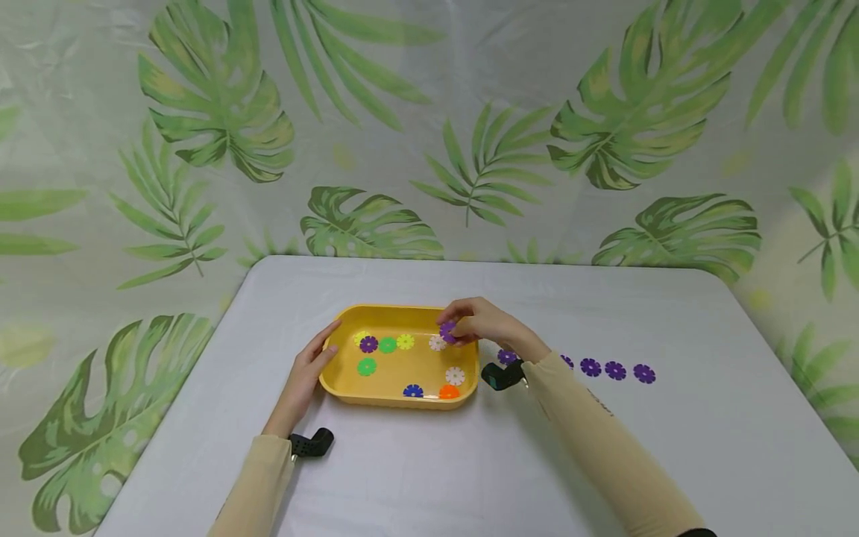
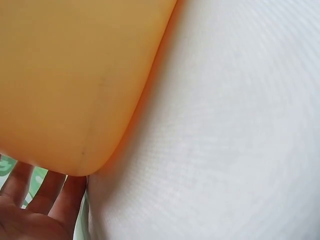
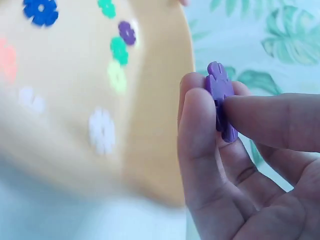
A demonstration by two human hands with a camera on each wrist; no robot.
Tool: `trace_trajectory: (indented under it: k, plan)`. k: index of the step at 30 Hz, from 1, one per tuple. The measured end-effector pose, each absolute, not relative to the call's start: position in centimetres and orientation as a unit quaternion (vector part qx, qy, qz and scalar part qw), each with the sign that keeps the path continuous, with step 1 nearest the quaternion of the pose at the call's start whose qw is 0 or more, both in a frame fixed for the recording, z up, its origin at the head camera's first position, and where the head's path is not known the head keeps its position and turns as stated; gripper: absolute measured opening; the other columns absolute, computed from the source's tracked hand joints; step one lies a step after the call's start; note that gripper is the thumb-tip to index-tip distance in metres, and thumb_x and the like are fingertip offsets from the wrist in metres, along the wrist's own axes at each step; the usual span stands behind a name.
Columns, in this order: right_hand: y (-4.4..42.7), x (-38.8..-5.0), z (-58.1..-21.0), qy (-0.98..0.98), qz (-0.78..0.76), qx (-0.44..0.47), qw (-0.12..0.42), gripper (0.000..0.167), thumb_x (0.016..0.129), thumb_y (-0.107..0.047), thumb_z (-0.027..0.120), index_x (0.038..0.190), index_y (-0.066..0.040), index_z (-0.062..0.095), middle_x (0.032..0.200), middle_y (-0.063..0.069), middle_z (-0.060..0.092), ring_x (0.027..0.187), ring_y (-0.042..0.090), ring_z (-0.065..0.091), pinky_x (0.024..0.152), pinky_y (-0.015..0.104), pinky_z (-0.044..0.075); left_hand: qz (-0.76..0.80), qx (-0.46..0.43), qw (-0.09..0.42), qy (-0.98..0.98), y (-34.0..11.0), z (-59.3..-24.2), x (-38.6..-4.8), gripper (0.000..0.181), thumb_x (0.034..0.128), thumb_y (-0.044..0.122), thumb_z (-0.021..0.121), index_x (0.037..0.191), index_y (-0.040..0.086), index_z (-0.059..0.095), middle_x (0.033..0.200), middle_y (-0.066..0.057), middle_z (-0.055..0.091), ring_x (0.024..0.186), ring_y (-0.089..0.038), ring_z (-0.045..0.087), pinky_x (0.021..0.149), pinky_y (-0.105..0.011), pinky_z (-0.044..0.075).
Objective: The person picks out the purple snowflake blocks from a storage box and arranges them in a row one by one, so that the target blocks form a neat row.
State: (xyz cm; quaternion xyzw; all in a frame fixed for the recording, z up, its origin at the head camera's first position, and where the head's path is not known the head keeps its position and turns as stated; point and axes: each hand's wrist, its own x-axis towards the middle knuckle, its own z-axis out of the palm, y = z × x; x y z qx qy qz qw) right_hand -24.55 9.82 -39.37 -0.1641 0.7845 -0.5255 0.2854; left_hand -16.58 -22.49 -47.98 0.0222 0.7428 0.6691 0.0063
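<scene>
In the head view a yellow tray holds several loose flower-shaped interlocking discs. My left hand grips its left end, thumb over the rim and fingers along the outer wall. The left wrist view shows those fingers against the outside of the tray. Above the tray's right end, my right hand pinches a purple interlocking disc between thumb and fingertips. Near that hand in the tray lie white discs. An orange disc and a blue disc lie by the front wall.
To the right of the tray, purple discs lie in a row on the white table, partly hidden by my right forearm. Green discs, yellow discs and another purple disc lie in the tray's left half. A leaf-patterned cloth hangs behind.
</scene>
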Motion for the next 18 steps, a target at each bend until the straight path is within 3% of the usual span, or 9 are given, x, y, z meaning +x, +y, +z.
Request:
trace_trajectory:
  k: [7, 12, 18]
  plan:
    - [17.3, -23.8, -39.4, 0.797, -0.534, -0.123, 0.256, 0.028, 0.094, -0.001, 0.052, 0.121, 0.008, 0.054, 0.105, 0.018, 0.054, 0.085, 0.031, 0.065, 0.074, 0.033, 0.058, 0.676, 0.017, 0.019, 0.736, -22.2, -47.1, -16.3, 0.046, 0.1032, 0.015, 0.043, 0.149, 0.012, 0.036, 0.155, -0.004, 0.025, 0.142, -0.020, 0.019, 0.115, -0.039, 0.019]
    - [23.9, -22.9, -40.3, 0.802, -0.540, -0.106, 0.233, 0.033, 0.098, -0.005, 0.050, 0.126, 0.011, 0.048, 0.104, 0.019, 0.057, 0.083, 0.025, 0.065, 0.074, 0.033, 0.057, 0.674, 0.020, 0.026, 0.738, -21.8, -45.5, -15.7, 0.047, 0.1031, 0.011, 0.041, 0.149, 0.006, 0.033, 0.156, -0.011, 0.022, 0.142, -0.026, 0.018, 0.114, -0.042, 0.019]
    - [31.0, -20.9, -41.5, 0.813, -0.539, -0.065, 0.209, 0.038, 0.099, -0.010, 0.050, 0.128, 0.014, 0.043, 0.099, 0.014, 0.059, 0.077, 0.018, 0.061, 0.073, 0.031, 0.056, 0.668, 0.018, 0.030, 0.743, -21.6, -45.1, -15.4, 0.047, 0.1033, 0.012, 0.041, 0.149, 0.007, 0.032, 0.156, -0.009, 0.022, 0.142, -0.023, 0.019, 0.111, -0.029, 0.025]
